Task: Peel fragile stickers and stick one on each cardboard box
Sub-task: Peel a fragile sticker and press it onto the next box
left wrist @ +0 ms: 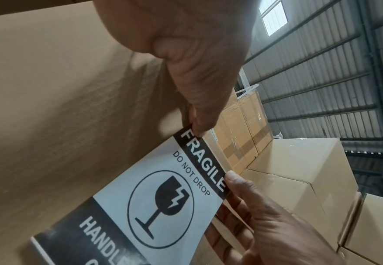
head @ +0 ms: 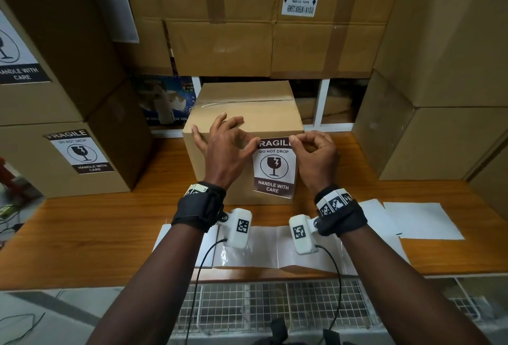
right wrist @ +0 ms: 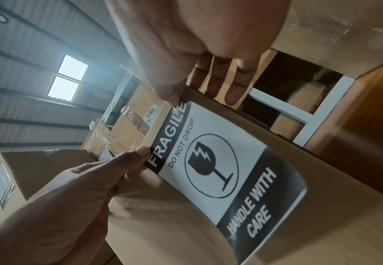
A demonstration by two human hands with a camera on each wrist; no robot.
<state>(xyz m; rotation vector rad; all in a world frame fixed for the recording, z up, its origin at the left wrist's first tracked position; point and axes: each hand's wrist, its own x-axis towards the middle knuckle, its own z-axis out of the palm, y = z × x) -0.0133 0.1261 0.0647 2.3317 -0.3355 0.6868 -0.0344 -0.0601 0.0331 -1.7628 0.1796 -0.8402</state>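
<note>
**Fragile sticker held against the front of the small box**

Nearest the person, a strip of glossy backing paper (head: 277, 248) lies across the front of the wooden table (head: 96, 229), partly covered by both wrists and their cameras. Two blank white sheets (head: 423, 219) lie to its right.

Just beyond, the left hand (head: 224, 149) pinches the top-left corner of the fragile sticker (head: 276, 166) with thumb and a fingertip, its other fingers spread over the top front edge of the small cardboard box (head: 220, 188). The right hand (head: 316, 155) pinches the top-right corner, fingers curled. The thumbs cover the first and last letters of "FRAGILE" in the head view. The sticker hangs down the box's front face; the right wrist view shows its lower part bowed. Whether any part is already stuck cannot be told.

The box stands on the table, its top seam taped.

Further left, a stacked box (head: 82, 157) carries a fragile sticker; the one above it (head: 55, 42) has a sticker cut off by the frame edge. Large taped cartons (head: 275, 28) fill the back, their labels too small to read fully. More boxes (head: 439, 69) rise on the right.
</note>
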